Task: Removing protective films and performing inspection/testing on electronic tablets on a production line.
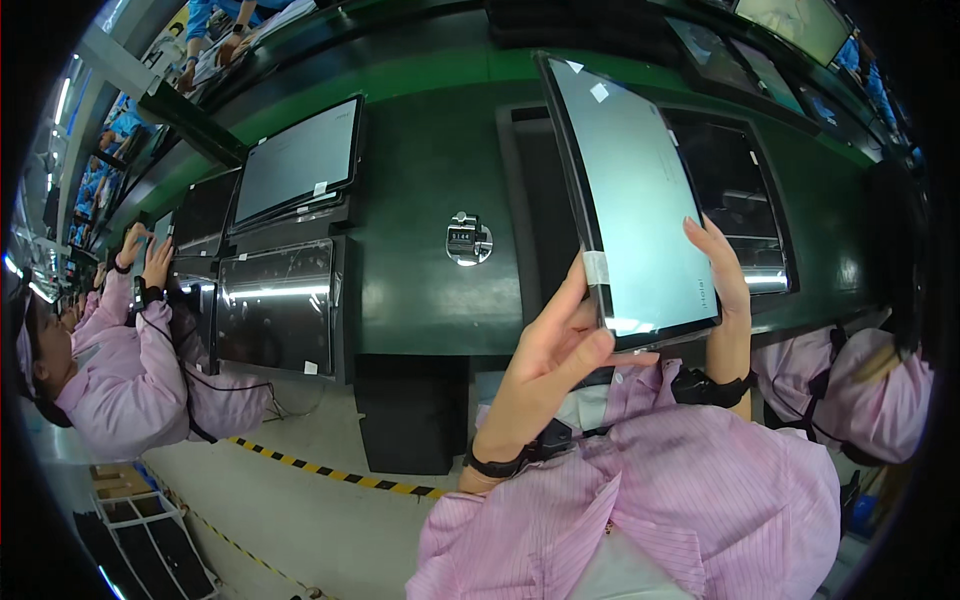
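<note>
Both of my hands hold up a tablet [640, 190] with a pale, lit screen, tilted above the bench. My left hand [560, 350] grips its lower left corner, the thumb at the front near a white tag on the edge. At the right edge is my right hand [725, 265], its fingertips over the screen's border and the rest partly hidden behind the tablet. Just beyond the tablet's right side, a dark-screened tablet [725, 170] lies on the bench. A black tray [515, 180] shows partly behind the raised tablet.
A chrome tally counter [466, 240] stands on the green bench [420, 300]. To the left lie a stack of tablets with a lit one [300, 160] on top, and a film-covered dark tablet [275, 305]. A co-worker [120, 370] sits at far left; another person's sleeve [860, 390] shows at right.
</note>
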{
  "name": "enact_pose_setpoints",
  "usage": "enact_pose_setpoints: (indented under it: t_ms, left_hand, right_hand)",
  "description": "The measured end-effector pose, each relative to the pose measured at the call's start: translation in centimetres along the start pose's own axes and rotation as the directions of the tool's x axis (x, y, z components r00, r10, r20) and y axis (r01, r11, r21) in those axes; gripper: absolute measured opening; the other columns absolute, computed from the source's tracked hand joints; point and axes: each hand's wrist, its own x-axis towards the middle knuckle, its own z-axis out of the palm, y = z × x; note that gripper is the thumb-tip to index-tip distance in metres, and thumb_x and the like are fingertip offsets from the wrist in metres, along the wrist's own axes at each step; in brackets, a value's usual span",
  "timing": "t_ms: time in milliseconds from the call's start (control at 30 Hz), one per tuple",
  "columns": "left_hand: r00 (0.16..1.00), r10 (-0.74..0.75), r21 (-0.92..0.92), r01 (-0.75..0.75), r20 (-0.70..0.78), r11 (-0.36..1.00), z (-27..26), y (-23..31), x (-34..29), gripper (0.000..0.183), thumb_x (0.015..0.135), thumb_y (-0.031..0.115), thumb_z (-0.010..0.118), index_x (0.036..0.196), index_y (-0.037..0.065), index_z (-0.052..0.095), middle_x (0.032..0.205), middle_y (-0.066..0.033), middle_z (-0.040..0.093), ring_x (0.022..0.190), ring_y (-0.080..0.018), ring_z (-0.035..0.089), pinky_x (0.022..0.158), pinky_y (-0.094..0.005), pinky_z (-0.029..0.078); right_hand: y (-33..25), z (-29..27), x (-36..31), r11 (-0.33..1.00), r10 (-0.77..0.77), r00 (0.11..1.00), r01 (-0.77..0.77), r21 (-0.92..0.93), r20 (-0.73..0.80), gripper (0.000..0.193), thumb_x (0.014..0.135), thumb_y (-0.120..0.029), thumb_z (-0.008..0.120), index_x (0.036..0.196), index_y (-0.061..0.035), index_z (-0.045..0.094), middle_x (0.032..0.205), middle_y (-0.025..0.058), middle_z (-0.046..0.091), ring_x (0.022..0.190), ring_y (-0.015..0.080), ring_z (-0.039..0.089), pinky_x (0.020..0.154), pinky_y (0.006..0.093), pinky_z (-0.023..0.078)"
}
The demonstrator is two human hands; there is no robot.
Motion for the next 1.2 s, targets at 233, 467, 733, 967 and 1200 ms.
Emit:
enact_pose_setpoints:
  t_ms: [233, 467, 733, 967, 1200]
  left_hand:
    - [0.99, -0.099, -0.068, 0.093, -0.099, 0.993, 0.5, -0.7, 0.5, 0.055, 0.095, 0.004, 0.033, 0.143, 0.0, 0.007, 0.136, -0.0185, 0.038, 0.119, -0.0287, 0.047, 0.091, -0.0454, 0.05]
    - [0.971, -0.061, 0.08, 0.082, -0.233, 0.993, 1.7, -1.0, 0.5, 0.054, 0.092, 0.011, 0.034, 0.138, -0.011, 0.015, 0.129, -0.0242, 0.044, 0.11, -0.0343, 0.055, 0.084, -0.0522, 0.052]
    - [0.988, -0.091, -0.053, 0.085, -0.126, 0.995, 0.5, -1.2, 0.0, 0.053, 0.095, 0.002, 0.03, 0.143, -0.002, 0.009, 0.139, -0.0189, 0.034, 0.117, -0.0279, 0.05, 0.092, -0.0454, 0.05]
    - [0.927, 0.247, 0.58, -0.041, -0.281, 0.814, -1.2, 0.2, -0.2, 0.046, 0.096, 0.024, 0.04, 0.128, -0.01, 0.043, 0.117, -0.0183, 0.057, 0.103, -0.0233, 0.059, 0.083, -0.0317, 0.049]
    - [0.811, 0.584, 0.93, 0.199, 0.021, -0.309, -9.8, 2.2, 1.9, 0.037, 0.085, 0.006, 0.059, 0.12, 0.0, 0.053, 0.116, -0.0166, 0.056, 0.1, -0.0294, 0.057, 0.085, -0.0361, 0.045]
  right_hand:
    - [1.6, -1.5, 0.3, 0.992, 0.085, 0.996, -0.088, 0.09, 0.031, 0.038, 0.088, -0.018, 0.059, 0.119, 0.0035, 0.051, 0.102, 0.0096, 0.062, 0.087, 0.0127, 0.061, 0.075, 0.0231, 0.048]
    - [1.8, -1.9, 0.1, 0.996, 0.051, 0.999, -0.052, 0.068, 0.018, 0.042, 0.086, -0.019, 0.06, 0.12, 0.0047, 0.05, 0.103, 0.0111, 0.062, 0.091, 0.0133, 0.06, 0.076, 0.0223, 0.046]
    - [1.8, -1.4, 0.1, 0.998, 0.041, 0.999, -0.042, 0.043, 0.021, 0.041, 0.087, -0.021, 0.06, 0.117, 0.005, 0.052, 0.102, 0.0114, 0.062, 0.09, 0.0134, 0.06, 0.076, 0.0231, 0.047]
    - [2.1, -1.9, 0.0, 0.998, 0.014, 0.999, -0.011, 0.059, -0.046, 0.03, 0.086, -0.012, 0.062, 0.112, 0.0011, 0.055, 0.103, 0.0025, 0.058, 0.099, 0.0078, 0.054, 0.09, 0.0211, 0.039]
    - [1.4, -1.1, -0.4, 0.999, 0.04, 0.998, -0.039, 0.022, -0.038, 0.033, 0.086, -0.014, 0.062, 0.115, -0.0004, 0.054, 0.105, 0.0018, 0.058, 0.101, 0.0086, 0.053, 0.093, 0.0216, 0.038]
